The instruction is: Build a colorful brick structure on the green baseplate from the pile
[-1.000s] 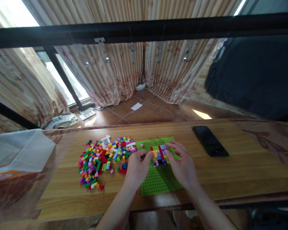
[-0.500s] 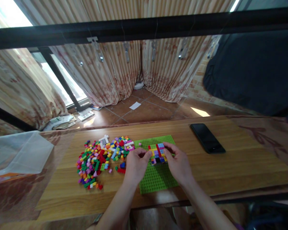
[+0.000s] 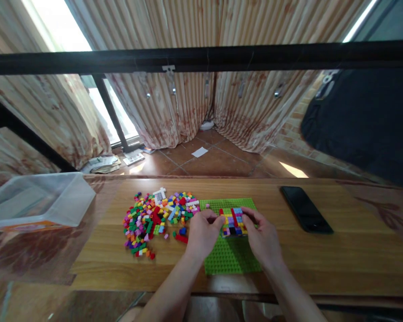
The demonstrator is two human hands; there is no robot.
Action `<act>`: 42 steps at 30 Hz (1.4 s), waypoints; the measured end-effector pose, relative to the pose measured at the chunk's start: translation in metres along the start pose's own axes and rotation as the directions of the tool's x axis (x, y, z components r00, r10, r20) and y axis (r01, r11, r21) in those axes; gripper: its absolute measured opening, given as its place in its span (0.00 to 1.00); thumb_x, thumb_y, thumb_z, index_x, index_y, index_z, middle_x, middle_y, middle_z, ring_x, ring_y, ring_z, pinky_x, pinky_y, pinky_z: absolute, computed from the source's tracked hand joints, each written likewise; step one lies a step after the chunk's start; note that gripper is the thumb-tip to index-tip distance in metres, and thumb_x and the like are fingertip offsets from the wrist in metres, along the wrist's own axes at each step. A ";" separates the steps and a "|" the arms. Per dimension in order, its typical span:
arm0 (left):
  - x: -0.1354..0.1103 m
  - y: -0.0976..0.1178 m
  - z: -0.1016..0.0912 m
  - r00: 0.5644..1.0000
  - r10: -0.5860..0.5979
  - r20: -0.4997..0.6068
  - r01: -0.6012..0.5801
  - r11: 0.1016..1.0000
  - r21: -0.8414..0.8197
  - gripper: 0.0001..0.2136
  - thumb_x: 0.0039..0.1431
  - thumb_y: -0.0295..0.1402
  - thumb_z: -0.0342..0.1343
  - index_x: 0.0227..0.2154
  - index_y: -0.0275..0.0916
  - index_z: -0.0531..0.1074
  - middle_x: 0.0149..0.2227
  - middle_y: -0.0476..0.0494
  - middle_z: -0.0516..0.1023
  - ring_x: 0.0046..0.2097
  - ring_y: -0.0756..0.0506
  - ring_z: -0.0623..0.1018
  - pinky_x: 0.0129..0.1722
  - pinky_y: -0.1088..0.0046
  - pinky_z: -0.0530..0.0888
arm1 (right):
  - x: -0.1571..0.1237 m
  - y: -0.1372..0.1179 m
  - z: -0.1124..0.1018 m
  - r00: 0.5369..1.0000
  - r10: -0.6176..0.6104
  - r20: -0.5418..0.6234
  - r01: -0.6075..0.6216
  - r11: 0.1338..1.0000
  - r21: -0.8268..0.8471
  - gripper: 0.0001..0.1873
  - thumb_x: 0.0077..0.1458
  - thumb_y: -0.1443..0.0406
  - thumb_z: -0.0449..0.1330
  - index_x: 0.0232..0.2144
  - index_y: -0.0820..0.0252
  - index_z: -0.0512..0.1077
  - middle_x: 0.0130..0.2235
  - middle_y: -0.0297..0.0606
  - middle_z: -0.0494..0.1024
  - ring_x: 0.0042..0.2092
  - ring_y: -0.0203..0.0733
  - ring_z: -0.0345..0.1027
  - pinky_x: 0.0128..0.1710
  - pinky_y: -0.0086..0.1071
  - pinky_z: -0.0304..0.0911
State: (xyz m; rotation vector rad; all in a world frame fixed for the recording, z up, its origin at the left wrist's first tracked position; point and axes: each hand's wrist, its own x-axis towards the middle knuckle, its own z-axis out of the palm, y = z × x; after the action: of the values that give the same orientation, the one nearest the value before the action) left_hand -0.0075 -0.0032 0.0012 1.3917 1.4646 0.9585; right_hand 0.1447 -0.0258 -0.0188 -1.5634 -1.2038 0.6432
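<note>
Between my hands is a multicoloured block of joined toy bricks (image 3: 233, 221), with red, yellow, blue, purple and black pieces showing. It is over the green studded baseplate (image 3: 230, 259); whether it touches the plate I cannot tell. My left hand (image 3: 204, 232) pinches its left side with thumb and forefinger. On the opposite side, my right hand (image 3: 262, 235) grips the edge with thumb and fingers. A small pink brick (image 3: 207, 205) sits near the plate's upper left corner.
A large heap of loose bricks (image 3: 144, 223) spreads over the wooden table (image 3: 114, 273) left of the plate. A black phone (image 3: 305, 210) lies to the right. A clear plastic bin (image 3: 67, 197) stands at the far left. Behind the table hang striped curtains (image 3: 181, 107).
My view has tilted and turned, so the table and everything on it appear further right. Both hands keep hold of the joined bricks, with little change in grip.
</note>
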 end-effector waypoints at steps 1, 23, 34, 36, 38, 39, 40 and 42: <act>-0.001 0.000 -0.001 1.000 0.009 -0.001 -0.009 1.000 -0.013 0.11 0.51 0.36 0.56 0.18 0.36 0.72 0.19 0.52 0.69 0.23 0.52 0.65 0.23 0.76 0.59 | 0.001 0.000 -0.001 1.000 0.005 -0.019 -0.005 1.000 0.007 0.18 0.56 0.56 0.56 0.43 0.62 0.75 0.41 0.46 0.80 0.39 0.46 0.75 0.37 0.39 0.70; 0.009 0.008 -0.123 0.814 -0.194 -0.548 -0.276 0.700 -0.658 0.13 0.43 0.39 0.65 0.22 0.33 0.72 0.21 0.52 0.71 0.20 0.58 0.65 0.19 0.83 0.60 | -0.069 -0.039 0.058 0.778 -0.470 0.417 0.551 0.830 -0.092 0.07 0.61 0.68 0.54 0.38 0.56 0.72 0.38 0.36 0.78 0.41 0.38 0.72 0.42 0.31 0.66; 0.001 0.006 -0.167 0.767 -0.410 -0.494 -0.341 0.392 -0.854 0.07 0.45 0.27 0.64 0.22 0.33 0.69 0.20 0.54 0.69 0.19 0.59 0.65 0.18 0.87 0.61 | -0.078 -0.038 0.095 0.725 -0.530 0.441 0.617 0.784 -0.072 0.09 0.61 0.69 0.54 0.40 0.57 0.72 0.39 0.37 0.77 0.41 0.40 0.70 0.42 0.33 0.64; 0.000 0.005 -0.169 0.772 -0.411 -0.486 -0.345 0.372 -0.862 0.06 0.47 0.27 0.62 0.22 0.33 0.69 0.20 0.54 0.69 0.19 0.59 0.65 0.18 0.87 0.60 | -0.079 -0.041 0.103 0.715 -0.552 0.428 0.640 0.764 -0.085 0.09 0.60 0.69 0.54 0.41 0.57 0.72 0.39 0.38 0.76 0.42 0.41 0.69 0.43 0.34 0.64; -0.001 0.005 -0.172 0.771 -0.414 -0.484 -0.350 0.358 -0.865 0.05 0.50 0.26 0.60 0.23 0.33 0.69 0.20 0.54 0.70 0.18 0.59 0.65 0.17 0.86 0.60 | -0.079 -0.045 0.112 0.714 -0.555 0.427 0.650 0.752 -0.111 0.09 0.60 0.69 0.54 0.42 0.57 0.73 0.41 0.39 0.76 0.43 0.43 0.68 0.44 0.36 0.64; -0.001 0.005 -0.174 0.772 -0.417 -0.480 -0.351 0.351 -0.868 0.05 0.51 0.26 0.59 0.23 0.33 0.69 0.20 0.54 0.70 0.18 0.59 0.65 0.17 0.86 0.60 | -0.078 -0.047 0.116 0.715 -0.550 0.432 0.652 0.747 -0.130 0.10 0.60 0.69 0.55 0.42 0.58 0.73 0.41 0.39 0.75 0.44 0.43 0.67 0.45 0.37 0.64; -0.001 0.005 -0.176 0.774 -0.419 -0.475 -0.350 0.343 -0.872 0.05 0.52 0.26 0.58 0.23 0.33 0.69 0.20 0.53 0.70 0.18 0.59 0.64 0.17 0.86 0.60 | -0.077 -0.050 0.121 0.716 -0.542 0.441 0.653 0.742 -0.150 0.11 0.60 0.69 0.55 0.44 0.58 0.73 0.42 0.40 0.75 0.44 0.44 0.66 0.46 0.38 0.64; -0.002 0.004 -0.179 0.781 -0.426 -0.458 -0.340 0.326 -0.882 0.05 0.53 0.25 0.57 0.23 0.33 0.69 0.20 0.53 0.69 0.18 0.59 0.64 0.17 0.86 0.60 | -0.075 -0.055 0.130 0.717 -0.521 0.464 0.655 0.730 -0.192 0.13 0.59 0.69 0.56 0.46 0.59 0.72 0.45 0.42 0.73 0.46 0.46 0.65 0.47 0.40 0.64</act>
State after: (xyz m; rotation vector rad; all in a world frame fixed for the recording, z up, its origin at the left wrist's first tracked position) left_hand -0.1756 0.0016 0.0626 0.0465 0.9216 1.9643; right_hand -0.0141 -0.0447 -0.0243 -1.2132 -2.1061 0.3043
